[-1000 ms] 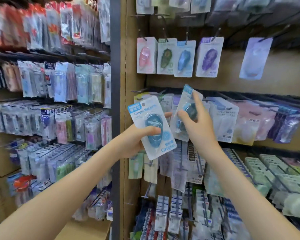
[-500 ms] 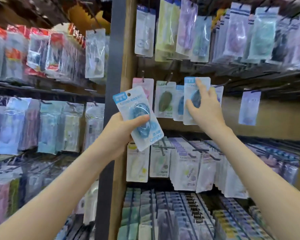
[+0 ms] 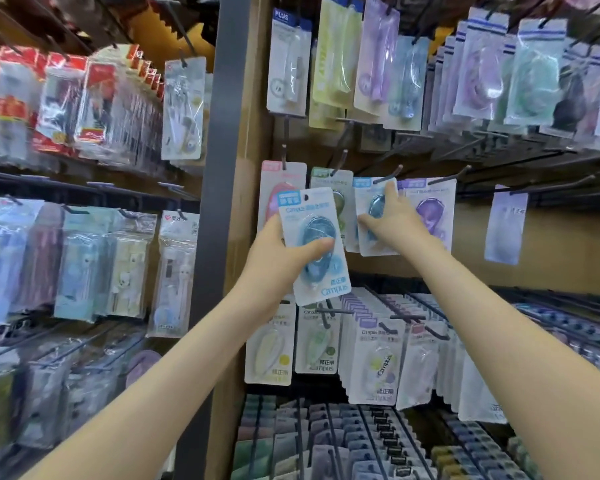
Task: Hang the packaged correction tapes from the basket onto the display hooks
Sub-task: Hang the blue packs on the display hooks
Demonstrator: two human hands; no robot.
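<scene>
My left hand [image 3: 274,254] grips a blue Campus correction tape pack [image 3: 307,216], thumb across its blister, tilted in front of the shelf post. My right hand [image 3: 395,225] reaches further up and holds a second blue pack [image 3: 369,206] against the display. Its index finger points up along the card's right edge, near a dark hook [image 3: 390,175]. That card's top sits just under the hook's tip. On neighbouring hooks hang a pink pack [image 3: 278,183], a green pack [image 3: 328,180] and a purple pack [image 3: 430,209]. The basket is out of sight.
A grey shelf post [image 3: 222,168] divides two pegboard bays packed with hanging stationery. Several bare hooks [image 3: 499,164] jut out to the right, with one pale pack [image 3: 504,223] among them. Full rows hang above and below my hands.
Both hands have risen from the lower row toward the row with the pink, green and purple packs. My right hand has carried its blue pack up to the hook there.
</scene>
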